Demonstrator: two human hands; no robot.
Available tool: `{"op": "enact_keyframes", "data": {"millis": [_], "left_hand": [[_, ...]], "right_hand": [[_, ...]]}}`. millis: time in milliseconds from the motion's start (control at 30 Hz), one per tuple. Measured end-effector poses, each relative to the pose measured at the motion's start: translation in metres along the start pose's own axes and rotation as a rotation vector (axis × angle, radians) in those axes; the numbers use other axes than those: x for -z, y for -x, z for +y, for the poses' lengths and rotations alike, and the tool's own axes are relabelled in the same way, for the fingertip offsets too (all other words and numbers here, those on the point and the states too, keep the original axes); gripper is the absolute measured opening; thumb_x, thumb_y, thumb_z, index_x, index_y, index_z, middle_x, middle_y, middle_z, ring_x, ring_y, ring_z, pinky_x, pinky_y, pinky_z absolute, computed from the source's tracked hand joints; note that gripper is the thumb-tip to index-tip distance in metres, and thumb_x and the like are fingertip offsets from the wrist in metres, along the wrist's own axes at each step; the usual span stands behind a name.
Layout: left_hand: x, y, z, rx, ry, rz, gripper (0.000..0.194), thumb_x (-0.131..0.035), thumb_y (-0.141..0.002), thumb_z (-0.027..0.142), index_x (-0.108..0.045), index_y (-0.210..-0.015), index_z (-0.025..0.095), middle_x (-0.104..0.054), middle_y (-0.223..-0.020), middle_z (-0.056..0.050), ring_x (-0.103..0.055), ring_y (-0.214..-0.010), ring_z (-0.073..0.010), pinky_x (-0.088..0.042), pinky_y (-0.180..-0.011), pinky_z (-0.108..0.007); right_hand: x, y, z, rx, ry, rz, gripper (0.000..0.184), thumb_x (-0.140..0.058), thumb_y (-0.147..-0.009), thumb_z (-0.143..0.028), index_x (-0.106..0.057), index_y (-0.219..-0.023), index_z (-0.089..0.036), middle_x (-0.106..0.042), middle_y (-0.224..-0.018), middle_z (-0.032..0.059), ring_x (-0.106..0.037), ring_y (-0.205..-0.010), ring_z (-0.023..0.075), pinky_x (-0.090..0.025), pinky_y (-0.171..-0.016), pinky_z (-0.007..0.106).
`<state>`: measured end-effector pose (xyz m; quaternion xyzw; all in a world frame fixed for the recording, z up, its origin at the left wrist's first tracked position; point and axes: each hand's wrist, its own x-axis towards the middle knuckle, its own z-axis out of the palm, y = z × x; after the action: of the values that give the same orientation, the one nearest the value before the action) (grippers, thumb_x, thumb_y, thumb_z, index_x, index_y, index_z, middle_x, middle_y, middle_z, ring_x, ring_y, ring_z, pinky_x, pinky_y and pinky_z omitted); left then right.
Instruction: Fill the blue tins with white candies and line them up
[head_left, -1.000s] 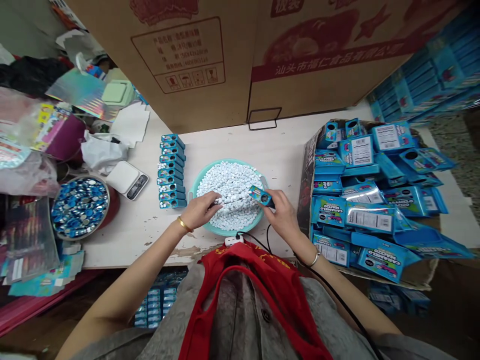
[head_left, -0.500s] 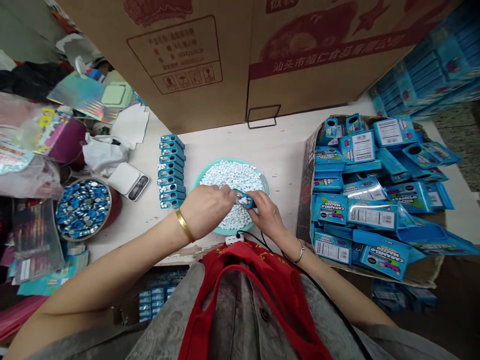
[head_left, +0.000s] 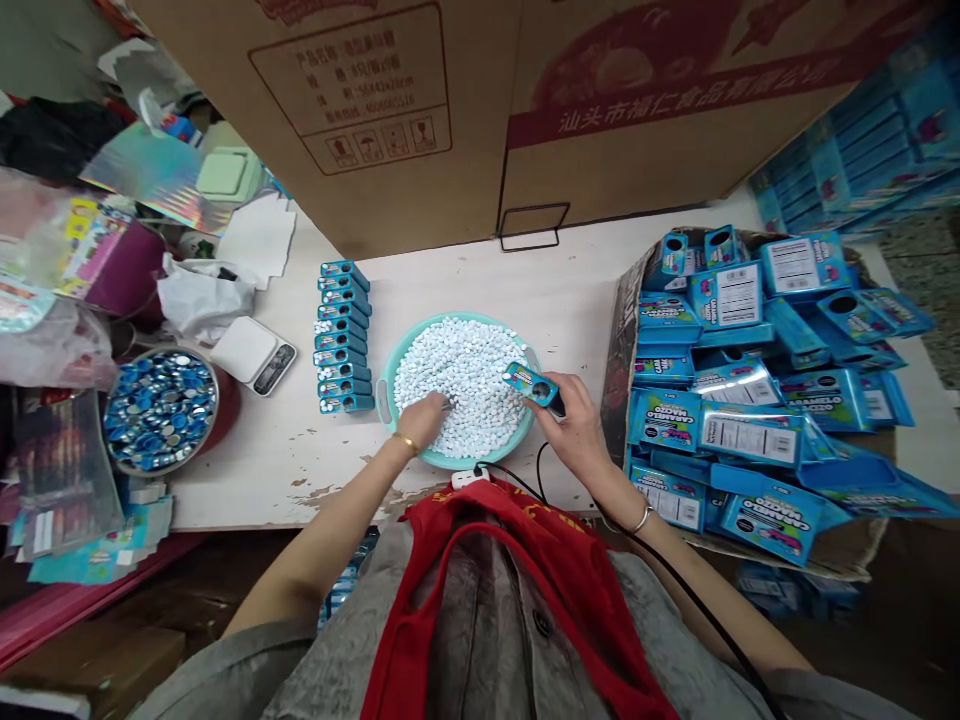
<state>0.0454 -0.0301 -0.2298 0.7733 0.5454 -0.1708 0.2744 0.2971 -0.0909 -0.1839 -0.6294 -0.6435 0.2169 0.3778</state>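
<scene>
Head view: the right hand (head_left: pixel 576 425) pinches a printed blue carton (head_left: pixel 525 380), cutout upward, over the right side of the teal basin (head_left: pixel 446 462), presumably to catch spilled white candies (head_left: pixel 472 350); the left hand (head_left: pixel 422 420) reaches among them, its grip indeterminable.
</scene>
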Motion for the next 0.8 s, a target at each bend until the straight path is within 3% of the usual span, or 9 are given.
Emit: {"op": "enact_keyframes", "data": {"millis": [133,267,400,500,633,800], "left_hand": [[-0.017,-0.021,0.030,-0.049,0.077,0.049,0.029,-0.039,-0.094,0.019,-0.052,-0.120,0.018,-0.060,-0.123,-0.013,-0.059,-0.113,-0.0236,-0.047,-0.091,-0.034],[-0.008,-0.014,0.018,-0.094,0.127,0.072,0.029,-0.042,-0.095,0.028,-0.052,-0.122,0.020,-0.063,-0.120,-0.009,-0.060,-0.111,-0.0216,-0.047,-0.092,-0.033],[0.024,0.014,-0.001,-0.202,0.157,0.123,0.030,-0.045,-0.096,0.036,-0.053,-0.119,0.019,-0.065,-0.112,-0.008,-0.062,-0.101,-0.0201,-0.047,-0.086,-0.030],[0.058,0.038,-0.002,-0.291,0.131,0.147,0.028,-0.046,-0.095,0.034,-0.053,-0.117,0.019,-0.065,-0.109,-0.008,-0.063,-0.098,-0.0192,-0.047,-0.084,-0.030],[0.099,0.058,0.011,-0.410,0.045,0.156,0.024,-0.045,-0.096,0.034,-0.054,-0.112,0.019,-0.065,-0.108,-0.008,-0.062,-0.097,-0.0187,-0.047,-0.084,-0.030],[0.139,0.067,0.043,-0.367,-0.224,0.065,0.023,-0.046,-0.095,0.032,-0.054,-0.110,0.017,-0.065,-0.110,-0.010,-0.064,-0.098,-0.0221,-0.049,-0.078,-0.031]], "right_hand": [[0.003,0.001,0.000,-0.014,0.011,0.025,0.030,-0.058,-0.090,-0.035,-0.055,-0.117,-0.022,-0.062,-0.104,0.0091,-0.060,-0.100,0.0259,-0.050,-0.087,0.041],[0.004,0.003,0.000,-0.025,0.011,0.036,0.030,-0.058,-0.090,-0.035,-0.056,-0.116,-0.022,-0.062,-0.103,0.0088,-0.060,-0.099,0.0254,-0.050,-0.087,0.041],[0.002,0.004,0.002,-0.030,0.014,0.025,0.031,-0.057,-0.090,-0.034,-0.055,-0.118,-0.021,-0.061,-0.104,0.0096,-0.059,-0.100,0.0265,-0.050,-0.086,0.042],[-0.003,0.003,0.003,-0.027,0.022,-0.004,0.031,-0.055,-0.089,-0.030,-0.054,-0.119,-0.021,-0.061,-0.105,0.0104,-0.059,-0.100,0.0273,-0.051,-0.086,0.042],[-0.013,0.000,-0.001,0.011,0.038,-0.051,0.035,-0.052,-0.086,-0.021,-0.053,-0.121,-0.022,-0.060,-0.109,0.0113,-0.058,-0.104,0.0288,-0.051,-0.088,0.044],[-0.026,-0.001,-0.008,0.089,0.058,-0.091,0.042,-0.048,-0.082,-0.012,-0.052,-0.123,-0.022,-0.061,-0.112,0.0119,-0.058,-0.107,0.0294,-0.051,-0.092,0.046]]}}
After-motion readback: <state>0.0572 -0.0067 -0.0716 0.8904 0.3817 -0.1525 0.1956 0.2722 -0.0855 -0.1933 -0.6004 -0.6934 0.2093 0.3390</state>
